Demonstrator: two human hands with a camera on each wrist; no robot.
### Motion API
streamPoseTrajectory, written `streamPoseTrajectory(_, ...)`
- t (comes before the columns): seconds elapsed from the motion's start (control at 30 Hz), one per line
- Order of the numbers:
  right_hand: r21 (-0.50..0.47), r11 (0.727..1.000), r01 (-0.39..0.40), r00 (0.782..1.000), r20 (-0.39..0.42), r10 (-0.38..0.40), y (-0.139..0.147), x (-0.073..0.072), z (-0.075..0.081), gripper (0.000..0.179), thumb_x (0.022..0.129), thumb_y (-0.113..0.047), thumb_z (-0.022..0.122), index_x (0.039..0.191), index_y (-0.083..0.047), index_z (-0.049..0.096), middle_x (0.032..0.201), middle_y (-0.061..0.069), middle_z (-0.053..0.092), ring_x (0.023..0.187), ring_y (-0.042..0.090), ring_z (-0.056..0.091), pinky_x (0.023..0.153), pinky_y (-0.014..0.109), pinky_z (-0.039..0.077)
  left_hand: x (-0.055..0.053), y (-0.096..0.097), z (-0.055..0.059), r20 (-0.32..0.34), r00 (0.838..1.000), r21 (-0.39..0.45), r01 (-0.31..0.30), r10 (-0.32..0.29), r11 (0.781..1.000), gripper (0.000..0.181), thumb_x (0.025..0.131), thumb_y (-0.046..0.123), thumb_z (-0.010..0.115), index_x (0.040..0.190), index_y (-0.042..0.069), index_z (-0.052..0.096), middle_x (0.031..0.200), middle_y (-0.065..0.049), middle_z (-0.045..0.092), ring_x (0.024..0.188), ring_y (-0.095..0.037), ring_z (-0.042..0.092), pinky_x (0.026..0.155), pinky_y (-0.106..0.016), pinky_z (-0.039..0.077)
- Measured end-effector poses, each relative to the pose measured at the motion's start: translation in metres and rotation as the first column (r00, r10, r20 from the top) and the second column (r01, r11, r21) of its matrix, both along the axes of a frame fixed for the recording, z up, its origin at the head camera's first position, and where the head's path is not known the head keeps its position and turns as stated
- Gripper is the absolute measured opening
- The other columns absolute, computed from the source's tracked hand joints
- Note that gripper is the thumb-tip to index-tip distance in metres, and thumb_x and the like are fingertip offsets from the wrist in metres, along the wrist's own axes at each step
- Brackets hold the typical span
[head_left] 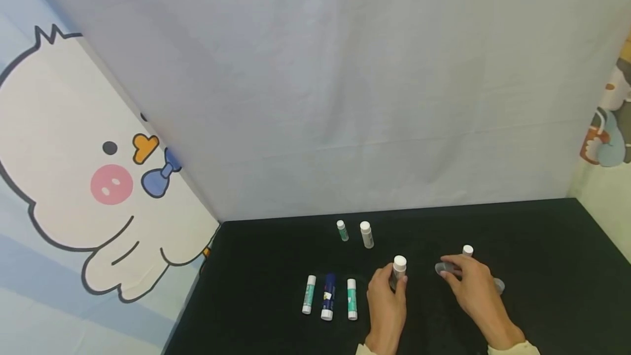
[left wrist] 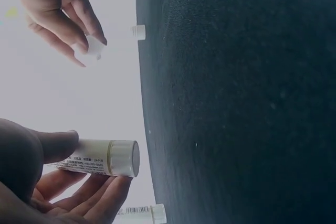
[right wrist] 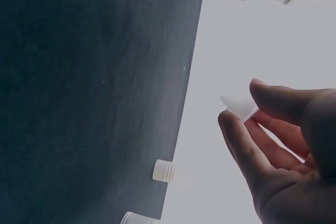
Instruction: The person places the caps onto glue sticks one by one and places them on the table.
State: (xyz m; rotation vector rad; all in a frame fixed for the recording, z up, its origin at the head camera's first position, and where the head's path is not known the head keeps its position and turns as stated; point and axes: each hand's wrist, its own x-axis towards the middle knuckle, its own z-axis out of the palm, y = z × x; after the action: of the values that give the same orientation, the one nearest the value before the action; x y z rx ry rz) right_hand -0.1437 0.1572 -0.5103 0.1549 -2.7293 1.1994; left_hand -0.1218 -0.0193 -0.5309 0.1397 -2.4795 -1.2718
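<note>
My left hand (head_left: 386,307) grips an upright glue stick (head_left: 400,265) with a white end, thumb on one side and fingers on the other. Small print shows on its label in the left wrist view, where the same glue stick (left wrist: 100,157) lies across the fingers. To the right, my right hand (head_left: 474,289) pinches a small translucent cap (head_left: 445,268) between thumb and fingertips. In the right wrist view this cap (right wrist: 240,106) looks pale and partly washed out by glare. The two hands are apart.
Left of my left hand lie a green glue stick (head_left: 309,295), a blue one (head_left: 328,297) and another green one (head_left: 352,299). Farther back stand a small green stick (head_left: 342,230) and a white one (head_left: 367,235). By my right hand are a white-topped piece (head_left: 468,250) and a translucent cap (head_left: 500,286).
</note>
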Motion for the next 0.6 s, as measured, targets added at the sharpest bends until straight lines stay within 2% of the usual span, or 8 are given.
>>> streamPoseTrajectory(0.23, 0.003, 1.000, -0.020, 0.999, 0.033, 0.019, -0.006, 0.001, 0.004, 0.029, 0.089, 0.003, 0.079, 0.116, 0.009, 0.073, 0.114, 0.029, 0.072, 0.098, 0.043, 0.075, 0.080, 0.051, 0.061, 0.006, -0.005, 0.001, 0.006, 1.000, 0.005, 0.012, -0.012, 1.000, 0.018, 0.088, 0.005, 0.083, 0.105, 0.010, 0.079, 0.088, 0.004, 0.070, 0.081, -0.010, 0.068, 0.069, -0.034, 0.054)
streamPoseTrajectory(0.6, -0.015, 0.999, -0.033, 0.998, 0.048, 0.034, -0.015, 0.002, 0.009, 0.030, 0.089, 0.003, 0.079, 0.118, 0.008, 0.073, 0.118, 0.029, 0.071, 0.101, 0.045, 0.074, 0.081, 0.051, 0.062, 0.014, -0.012, 0.002, -0.001, 1.000, -0.041, 0.013, -0.013, 0.999, 0.018, 0.086, 0.005, 0.084, 0.103, 0.008, 0.078, 0.081, 0.005, 0.068, 0.074, -0.006, 0.063, 0.063, -0.030, 0.051)
